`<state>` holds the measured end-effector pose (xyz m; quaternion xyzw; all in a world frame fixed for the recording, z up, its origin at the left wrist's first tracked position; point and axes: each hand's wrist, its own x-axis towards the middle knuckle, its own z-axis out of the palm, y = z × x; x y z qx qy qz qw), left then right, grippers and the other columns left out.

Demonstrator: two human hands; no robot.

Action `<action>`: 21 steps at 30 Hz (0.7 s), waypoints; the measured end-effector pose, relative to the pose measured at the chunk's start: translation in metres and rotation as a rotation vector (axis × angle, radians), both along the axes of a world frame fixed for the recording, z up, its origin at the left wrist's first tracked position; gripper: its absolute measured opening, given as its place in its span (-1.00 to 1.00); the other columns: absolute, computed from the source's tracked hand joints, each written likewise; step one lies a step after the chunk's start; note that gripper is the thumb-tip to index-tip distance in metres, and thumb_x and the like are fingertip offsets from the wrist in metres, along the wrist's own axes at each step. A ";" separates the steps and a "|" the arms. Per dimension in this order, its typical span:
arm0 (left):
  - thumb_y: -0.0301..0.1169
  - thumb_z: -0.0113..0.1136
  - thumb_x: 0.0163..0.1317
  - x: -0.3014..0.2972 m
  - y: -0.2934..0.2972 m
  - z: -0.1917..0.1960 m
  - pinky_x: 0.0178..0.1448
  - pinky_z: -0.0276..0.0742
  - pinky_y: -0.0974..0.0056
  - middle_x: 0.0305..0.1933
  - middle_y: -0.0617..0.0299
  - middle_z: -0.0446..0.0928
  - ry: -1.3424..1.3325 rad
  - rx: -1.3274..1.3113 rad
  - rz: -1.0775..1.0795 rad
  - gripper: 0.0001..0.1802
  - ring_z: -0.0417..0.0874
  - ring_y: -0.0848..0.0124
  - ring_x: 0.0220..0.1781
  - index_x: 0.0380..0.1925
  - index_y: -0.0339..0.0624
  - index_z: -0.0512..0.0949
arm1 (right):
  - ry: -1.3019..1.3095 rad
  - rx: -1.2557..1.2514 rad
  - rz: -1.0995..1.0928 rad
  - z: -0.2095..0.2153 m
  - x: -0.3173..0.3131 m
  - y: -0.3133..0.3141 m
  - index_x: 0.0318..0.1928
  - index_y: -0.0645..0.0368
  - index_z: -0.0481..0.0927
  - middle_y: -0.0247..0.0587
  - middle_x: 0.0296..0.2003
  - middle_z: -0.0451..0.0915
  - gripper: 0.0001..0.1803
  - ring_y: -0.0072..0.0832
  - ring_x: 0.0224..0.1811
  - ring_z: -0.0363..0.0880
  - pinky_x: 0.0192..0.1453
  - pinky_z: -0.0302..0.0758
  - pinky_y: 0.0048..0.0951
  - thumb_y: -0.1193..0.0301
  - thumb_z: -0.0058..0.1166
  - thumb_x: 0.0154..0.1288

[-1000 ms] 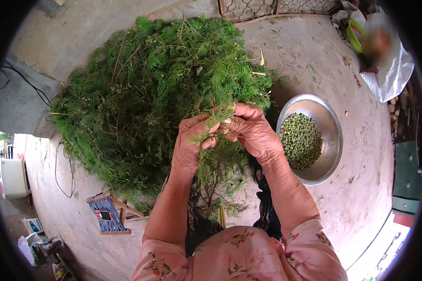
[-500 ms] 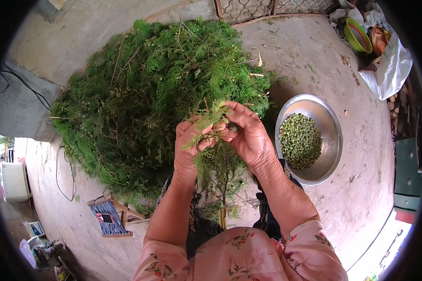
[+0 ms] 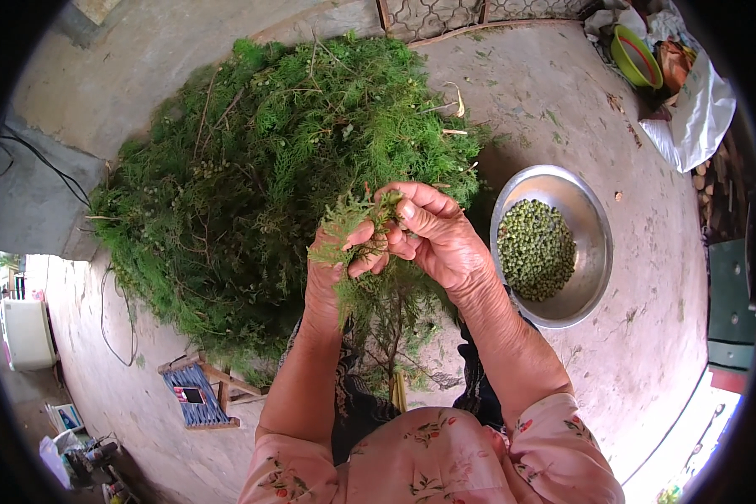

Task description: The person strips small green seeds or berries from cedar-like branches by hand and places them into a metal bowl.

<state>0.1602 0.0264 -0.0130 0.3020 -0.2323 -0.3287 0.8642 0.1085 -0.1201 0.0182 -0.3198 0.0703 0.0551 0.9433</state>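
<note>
Green feathery sprig [image 3: 357, 220] sits pinched between both hands, held up in front of the person over the concrete floor [image 3: 563, 101]. Left hand [image 3: 332, 269] is closed around its stem from below, while right hand [image 3: 433, 235] grips its top with curled fingers. A big heap of the same greenery [image 3: 252, 185] lies just behind, and a metal bowl [image 3: 592, 252] of small green seeds [image 3: 536, 249] stands to the right.

Green feathery sprig [image 3: 363, 220], held upright betw. both hands, tip poking above fingers. Its stem and lower fronds hang down over lap, just in front of big green pile.
</note>
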 end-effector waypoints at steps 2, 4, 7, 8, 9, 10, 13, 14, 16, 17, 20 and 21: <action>-0.26 -0.05 0.13 -0.002 0.000 0.013 -0.58 0.20 0.42 -0.65 0.25 0.36 0.012 0.207 0.040 -0.73 0.13 0.61 -0.81 -0.52 -0.26 0.43 | -0.008 -0.016 0.009 0.003 0.002 0.000 -0.12 0.18 0.50 -0.38 -0.61 0.47 -0.73 -0.70 -0.66 0.25 -0.58 0.22 -0.67 0.37 0.06 0.17; -0.25 0.00 0.10 -0.003 0.001 0.010 -0.58 0.19 0.41 -0.73 0.28 0.34 0.068 0.270 0.046 -0.70 0.14 0.59 -0.80 -0.52 -0.31 0.48 | 0.015 -0.045 -0.023 0.003 0.002 0.002 -0.14 0.19 0.51 -0.38 -0.64 0.45 -0.74 -0.70 -0.69 0.21 -0.59 0.24 -0.65 0.36 0.06 0.17; -0.23 0.07 0.03 -0.011 -0.002 0.014 -0.58 0.20 0.43 -0.65 0.21 0.44 0.058 0.360 0.126 -0.67 0.23 0.57 -0.75 -0.51 -0.35 0.52 | 0.067 -0.048 -0.100 0.008 0.001 0.008 -0.19 0.21 0.53 -0.38 -0.68 0.42 -0.77 -0.69 -0.76 0.18 -0.68 0.26 -0.61 0.37 0.06 0.17; -0.22 0.10 0.00 -0.013 -0.003 0.014 -0.57 0.21 0.45 -0.59 0.17 0.49 0.055 0.359 0.150 -0.67 0.27 0.57 -0.72 -0.51 -0.35 0.52 | 0.107 -0.073 -0.160 0.007 0.000 0.011 -0.19 0.22 0.53 -0.38 -0.68 0.42 -0.78 -0.68 -0.77 0.19 -0.70 0.26 -0.62 0.38 0.07 0.17; -0.21 0.13 -0.03 -0.016 -0.004 0.013 -0.57 0.21 0.46 -0.53 0.14 0.54 0.052 0.359 0.174 -0.66 0.31 0.56 -0.70 -0.51 -0.35 0.53 | 0.147 -0.098 -0.220 0.007 0.000 0.013 -0.19 0.23 0.53 -0.38 -0.68 0.42 -0.78 -0.67 -0.78 0.20 -0.73 0.26 -0.63 0.40 0.07 0.16; -0.22 0.14 -0.04 -0.017 -0.006 0.017 -0.58 0.21 0.46 -0.57 0.17 0.51 0.072 0.403 0.183 -0.68 0.31 0.56 -0.71 -0.54 -0.34 0.53 | 0.158 -0.140 -0.248 0.010 -0.001 0.014 -0.21 0.24 0.54 -0.40 -0.67 0.43 -0.82 -0.68 -0.79 0.22 -0.75 0.20 -0.68 0.45 0.06 0.17; -0.24 0.15 -0.06 -0.019 -0.008 0.024 -0.61 0.20 0.46 -0.66 0.23 0.45 0.111 0.493 0.202 -0.71 0.32 0.55 -0.73 -0.59 -0.31 0.52 | 0.103 -0.421 -0.361 0.011 -0.003 0.016 -0.25 0.25 0.56 -0.41 -0.66 0.44 -0.86 -0.72 -0.77 0.22 -0.74 0.19 -0.68 0.49 0.04 0.18; -0.25 0.15 -0.06 -0.018 -0.005 0.023 -0.62 0.20 0.45 -0.71 0.26 0.40 0.123 0.468 0.201 -0.72 0.30 0.56 -0.76 -0.64 -0.28 0.48 | 0.099 -0.495 -0.355 0.012 -0.003 0.014 -0.28 0.27 0.57 -0.42 -0.64 0.45 -0.88 -0.75 -0.76 0.22 -0.73 0.17 -0.69 0.52 0.03 0.17; -0.26 0.11 -0.04 -0.010 0.007 0.009 -0.64 0.18 0.43 -0.80 0.29 0.29 0.177 0.233 0.111 -0.69 0.23 0.57 -0.80 -0.78 -0.19 0.35 | 0.114 -0.533 -0.429 0.012 0.001 -0.002 -0.28 0.28 0.56 -0.42 -0.63 0.43 -0.87 -0.74 -0.75 0.22 -0.72 0.16 -0.69 0.50 0.00 0.19; -0.24 0.06 0.00 -0.003 0.010 0.016 -0.65 0.16 0.41 -0.83 0.35 0.22 -0.017 0.265 0.065 -0.66 0.19 0.57 -0.80 -0.80 -0.13 0.28 | 0.135 -0.459 -0.478 0.007 0.005 -0.016 -0.28 0.29 0.55 -0.42 -0.63 0.43 -0.86 -0.73 -0.74 0.22 -0.71 0.16 -0.69 0.49 -0.02 0.21; -0.25 -0.03 0.06 0.004 0.010 0.010 -0.60 0.12 0.37 -0.84 0.44 0.10 0.043 0.083 0.035 -0.69 0.08 0.57 -0.79 -0.78 -0.01 0.22 | 0.193 -0.403 -0.425 -0.001 0.006 -0.036 -0.28 0.29 0.52 -0.35 -0.56 0.45 -0.86 -0.66 -0.65 0.30 -0.65 0.22 -0.65 0.47 -0.03 0.21; -0.26 -0.05 0.07 0.009 0.013 0.007 -0.59 0.10 0.36 -0.83 0.47 0.08 0.072 0.029 -0.019 -0.71 0.05 0.57 -0.78 -0.76 0.03 0.21 | 0.239 -0.424 -0.433 -0.006 0.001 -0.041 -0.27 0.28 0.50 -0.34 -0.52 0.45 -0.84 -0.64 -0.60 0.32 -0.61 0.24 -0.63 0.43 -0.02 0.21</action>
